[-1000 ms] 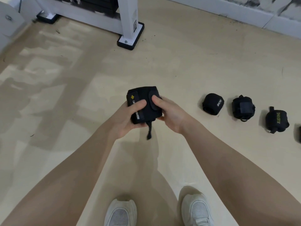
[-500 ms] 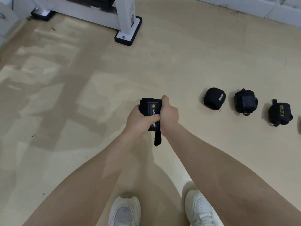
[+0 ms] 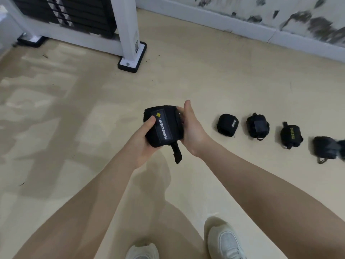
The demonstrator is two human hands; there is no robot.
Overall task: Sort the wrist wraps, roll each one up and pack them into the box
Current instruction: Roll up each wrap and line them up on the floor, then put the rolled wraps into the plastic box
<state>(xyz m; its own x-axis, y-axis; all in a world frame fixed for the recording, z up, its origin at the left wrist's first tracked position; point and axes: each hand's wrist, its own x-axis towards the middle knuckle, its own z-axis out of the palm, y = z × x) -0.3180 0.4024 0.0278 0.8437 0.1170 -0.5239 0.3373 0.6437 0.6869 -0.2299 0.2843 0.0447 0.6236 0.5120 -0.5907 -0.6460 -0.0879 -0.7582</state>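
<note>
A rolled black wrist wrap (image 3: pixel 164 127) with a white-lettered label is held in the air in front of the person, above a pale floor (image 3: pixel 74 109). Its long axis runs roughly away from the person, and a short loose strap end (image 3: pixel 177 153) hangs from its near edge. The left hand (image 3: pixel 143 143) is clamped on the roll's left side, thumb pressed across the top. The right hand (image 3: pixel 192 131) cups the roll's right side, palm against it and thumb raised, fingers hidden behind it. To the right of the held roll, four more rolled wraps sit in a row on the floor: the nearest roll (image 3: pixel 227 125), a second (image 3: pixel 258 126), a third (image 3: pixel 291 135) and a blurred fourth (image 3: pixel 325 148). The right hand is the closer one to that row. No box is visible. Setting this roll at the row's near end would likely mean carrying it rightward.
</note>
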